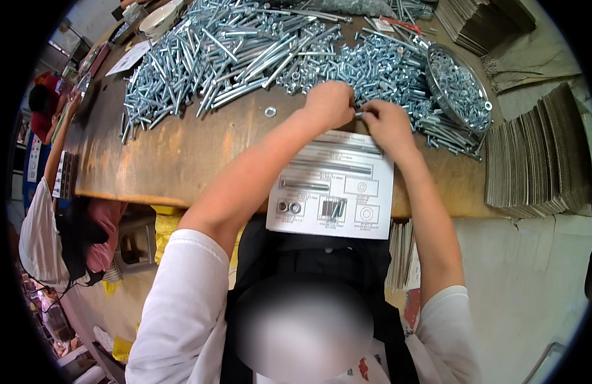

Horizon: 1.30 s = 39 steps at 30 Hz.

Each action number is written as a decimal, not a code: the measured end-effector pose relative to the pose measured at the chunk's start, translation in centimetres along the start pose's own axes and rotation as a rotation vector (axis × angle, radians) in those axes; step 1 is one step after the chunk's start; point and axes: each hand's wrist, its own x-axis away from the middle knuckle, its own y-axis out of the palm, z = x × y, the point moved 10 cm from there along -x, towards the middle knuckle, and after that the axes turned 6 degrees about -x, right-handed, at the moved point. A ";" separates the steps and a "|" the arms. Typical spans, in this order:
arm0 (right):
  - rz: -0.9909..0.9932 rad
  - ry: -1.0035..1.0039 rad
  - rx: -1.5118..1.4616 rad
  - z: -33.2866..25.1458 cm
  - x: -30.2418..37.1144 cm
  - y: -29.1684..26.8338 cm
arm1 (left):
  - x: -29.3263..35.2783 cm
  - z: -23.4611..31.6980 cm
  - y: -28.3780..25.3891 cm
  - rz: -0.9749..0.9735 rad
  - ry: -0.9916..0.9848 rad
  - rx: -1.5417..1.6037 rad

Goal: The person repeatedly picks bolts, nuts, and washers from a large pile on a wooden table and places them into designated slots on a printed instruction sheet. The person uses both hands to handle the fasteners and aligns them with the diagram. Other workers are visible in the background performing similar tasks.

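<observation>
Head view: both forearms are stretched forward over the wooden bench [181,153]. The left hand [330,104] and right hand [387,125] are brought together, fingertips pinched on a small bolt [359,114] at the edge of the bolt pile [257,48], just above the printed sheet [334,185].

A round metal tray [437,96] heaped with nuts sits at the far right of the brown worktop [174,160], just beside stacks of flattened cardboard [539,157] on the right, with more cardboard [481,22] at the far right corner. A white printed sheet showing hardware pictures [334,192] lies at the near edge, and a lone washer [270,112] lies left of centre. At the far left another person in a white top [37,224] leans at the worktop, near a white paper [133,57] and a roll of white tape [160,18].
</observation>
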 end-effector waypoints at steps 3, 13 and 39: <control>0.081 0.023 -0.260 -2.4 2.9 -3.2 | 4.1 0.8 -3.8 0.074 0.137 0.307; -0.198 -0.263 -0.153 -11.2 13.7 0.9 | 22.0 7.0 -5.2 0.134 0.414 0.104; -0.096 -0.007 -0.314 -7.9 15.0 0.9 | 21.1 6.1 -3.3 0.082 0.164 0.107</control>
